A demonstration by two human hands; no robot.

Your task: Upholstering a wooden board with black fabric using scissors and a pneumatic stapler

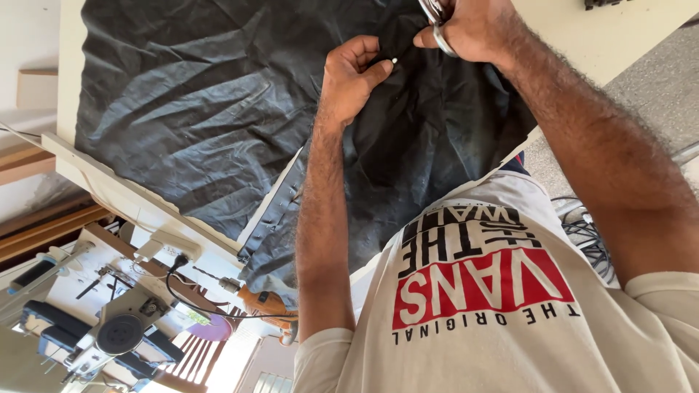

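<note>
The black cloth (218, 109) is lying spread across the white bench (626, 36), with its near edge hanging off; it looks thin, limp and light, so it likely bunches easily. The left hand (353, 76) is pinching a fold at the far edge beside a small white pin (394, 60), while the right hand (473, 29) is closing on the same fold with metal scissors (437, 22) looped on its fingers.

Person wears a cream short-sleeve T-shirt (510, 320) filling the lower right of the frame, with a red block graphic with pale lettering plus black lettering around it on the chest. Sleeve hems sit at lower centre and far right. Both forearms bare and hairy. Left hand (353, 76) and right hand (473, 29) ungloved, upper centre.
</note>
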